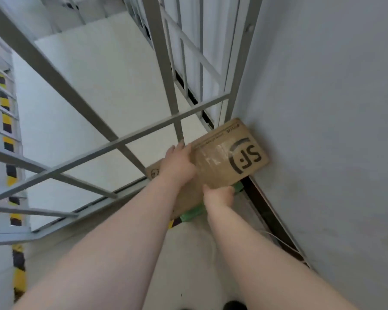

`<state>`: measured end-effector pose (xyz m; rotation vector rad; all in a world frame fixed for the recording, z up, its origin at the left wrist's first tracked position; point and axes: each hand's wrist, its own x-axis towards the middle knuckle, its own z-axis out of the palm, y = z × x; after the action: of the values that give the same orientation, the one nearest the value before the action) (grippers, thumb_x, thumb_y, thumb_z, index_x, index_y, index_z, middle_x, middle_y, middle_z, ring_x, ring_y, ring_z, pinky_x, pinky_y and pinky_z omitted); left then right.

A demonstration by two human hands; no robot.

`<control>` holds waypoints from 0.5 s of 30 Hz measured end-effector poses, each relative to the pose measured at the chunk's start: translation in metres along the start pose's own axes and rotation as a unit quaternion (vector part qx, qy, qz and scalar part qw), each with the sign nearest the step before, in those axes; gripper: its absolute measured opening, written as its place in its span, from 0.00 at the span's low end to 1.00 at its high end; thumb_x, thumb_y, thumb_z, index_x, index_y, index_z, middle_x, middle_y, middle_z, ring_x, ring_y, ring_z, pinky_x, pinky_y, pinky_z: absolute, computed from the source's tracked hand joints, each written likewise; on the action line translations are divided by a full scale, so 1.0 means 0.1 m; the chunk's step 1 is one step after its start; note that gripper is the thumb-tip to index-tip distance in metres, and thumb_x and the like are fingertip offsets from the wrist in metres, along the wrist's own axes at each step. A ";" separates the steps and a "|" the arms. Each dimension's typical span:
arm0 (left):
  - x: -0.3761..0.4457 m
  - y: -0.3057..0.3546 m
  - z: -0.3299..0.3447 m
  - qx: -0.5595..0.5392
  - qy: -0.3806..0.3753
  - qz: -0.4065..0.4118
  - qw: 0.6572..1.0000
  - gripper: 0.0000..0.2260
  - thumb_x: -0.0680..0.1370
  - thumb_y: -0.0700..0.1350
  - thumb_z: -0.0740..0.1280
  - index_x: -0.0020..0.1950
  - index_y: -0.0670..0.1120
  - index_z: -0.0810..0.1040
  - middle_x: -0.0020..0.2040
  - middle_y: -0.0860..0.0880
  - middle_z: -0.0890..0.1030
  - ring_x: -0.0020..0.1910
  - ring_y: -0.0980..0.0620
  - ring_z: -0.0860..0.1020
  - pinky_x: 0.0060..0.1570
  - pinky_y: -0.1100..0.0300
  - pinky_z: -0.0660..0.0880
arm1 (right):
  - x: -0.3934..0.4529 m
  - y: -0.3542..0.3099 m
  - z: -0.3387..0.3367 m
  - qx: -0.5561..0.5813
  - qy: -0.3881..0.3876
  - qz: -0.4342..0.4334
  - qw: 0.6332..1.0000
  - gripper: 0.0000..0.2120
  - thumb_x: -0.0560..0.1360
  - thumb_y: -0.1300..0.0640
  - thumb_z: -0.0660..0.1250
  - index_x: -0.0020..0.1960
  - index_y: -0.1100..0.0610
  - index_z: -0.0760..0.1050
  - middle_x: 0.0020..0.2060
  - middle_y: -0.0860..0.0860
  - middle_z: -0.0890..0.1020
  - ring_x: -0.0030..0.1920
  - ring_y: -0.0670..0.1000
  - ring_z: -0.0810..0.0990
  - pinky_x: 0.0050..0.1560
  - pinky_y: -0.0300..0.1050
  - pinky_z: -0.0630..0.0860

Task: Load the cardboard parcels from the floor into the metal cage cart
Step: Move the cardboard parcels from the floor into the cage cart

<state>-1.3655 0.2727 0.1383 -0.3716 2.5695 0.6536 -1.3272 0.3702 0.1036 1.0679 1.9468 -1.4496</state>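
**Lifting the parcel from the corner by the wall**

Best done with a firm two-handed grip before any lift: left hand (177,162) spread flat over the top face of the cardboard parcel (224,157), fingers reaching to its far-left edge; right hand (217,194) curled around the near lower edge, thumb on top, fingers hidden beneath. Both closed on the parcel, neither wide nor free.

Worth drawing the parcel toward the body first, away from the wall (323,108), since its far right corner appears to touch or nearly touch that surface. Then up and leftward over the cage cart's (148,136) horizontal rail, keeping the box level so the corner does not catch on the grey diagonal brace or the upright bar just beside the left fingers. Probably light, judging from its slim, flat shape, yet the taped top looks glossy, so the lower grip should carry the load rather than the palm on top.

Parcel tilted, logo face up, wedged low between the cart's frame and the wall, just above the floor (199,253). Something green (193,214) under its near edge; cannot tell what, perhaps strapping or another package. Cart floor beyond the rail looks bare white, with room to set the box flat. Yellow-and-black striped marking (8,139) well apart at far left.
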 end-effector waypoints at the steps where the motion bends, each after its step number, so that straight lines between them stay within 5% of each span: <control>1: 0.00 -0.12 0.11 0.020 -0.019 -0.011 1.000 0.29 0.77 0.37 0.57 0.78 0.48 0.57 0.79 0.46 0.54 0.77 0.43 0.53 0.75 0.50 0.54 | 0.12 0.05 0.08 -0.039 -0.016 0.009 0.999 0.28 0.76 0.56 0.67 0.70 0.65 0.61 0.66 0.60 0.73 0.64 0.59 0.74 0.62 0.48 0.72; 5: -0.22 -0.52 0.33 0.014 -0.055 -0.034 0.998 0.25 0.78 0.39 0.58 0.75 0.46 0.63 0.77 0.47 0.59 0.75 0.44 0.58 0.74 0.49 0.60 | 0.23 0.10 0.15 -0.137 -0.066 0.018 0.988 0.26 0.77 0.54 0.66 0.70 0.64 0.65 0.65 0.59 0.74 0.62 0.60 0.76 0.59 0.50 0.76; 8: -0.54 -0.65 0.17 -0.097 -0.051 -0.089 0.990 0.22 0.78 0.40 0.59 0.72 0.46 0.68 0.72 0.47 0.69 0.69 0.45 0.69 0.66 0.50 0.71 | -0.08 -0.04 -0.04 -0.207 -0.098 -0.025 0.973 0.28 0.76 0.55 0.67 0.72 0.62 0.62 0.66 0.58 0.73 0.63 0.58 0.75 0.58 0.48 0.74; 15: -2.31 -0.48 -0.96 -0.237 0.045 -0.185 0.953 0.18 0.79 0.41 0.61 0.69 0.46 0.72 0.69 0.47 0.74 0.66 0.48 0.72 0.64 0.58 0.67 | -1.97 -0.66 -0.92 -0.356 -0.170 -0.164 0.904 0.27 0.74 0.54 0.70 0.69 0.59 0.66 0.65 0.56 0.73 0.64 0.56 0.73 0.61 0.46 0.71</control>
<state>-1.1854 0.2163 0.3086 -1.0321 2.3032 1.1215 -1.2611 0.3894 0.3202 0.1519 2.1724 -0.8433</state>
